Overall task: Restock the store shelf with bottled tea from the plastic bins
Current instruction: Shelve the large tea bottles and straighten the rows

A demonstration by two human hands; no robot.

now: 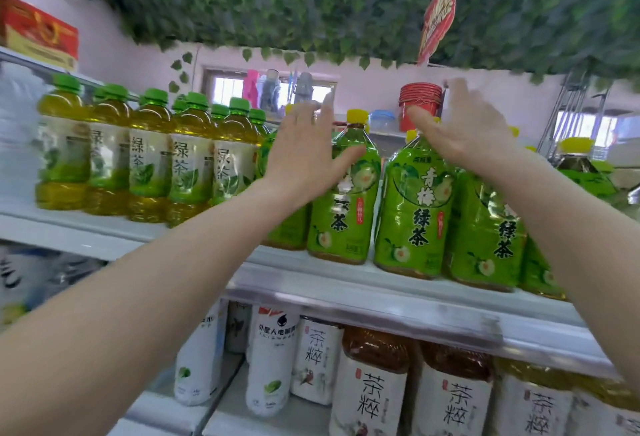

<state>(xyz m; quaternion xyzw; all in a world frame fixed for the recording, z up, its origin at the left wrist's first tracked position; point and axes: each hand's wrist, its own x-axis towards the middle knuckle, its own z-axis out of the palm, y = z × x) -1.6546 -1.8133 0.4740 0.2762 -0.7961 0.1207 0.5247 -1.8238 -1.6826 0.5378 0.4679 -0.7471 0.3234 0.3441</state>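
Both forearms raised to the upper shelf (346, 283). Left hand (304, 155) released, fingers straight, laid against the shoulder of an upright plum green tea bottle (346, 200). Right hand (464, 127) released, above the neighbouring bottle (414, 207). Long axes vertical; left hand nearer. Behind: red cups (420, 106).

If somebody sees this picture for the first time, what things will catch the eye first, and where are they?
Two open hands reach up at the centre: the left hand lies against a yellow-capped green bottle, the right hand is above the next one. Green-capped tea bottles line the same shelf on the left, and leafy vines hang overhead.
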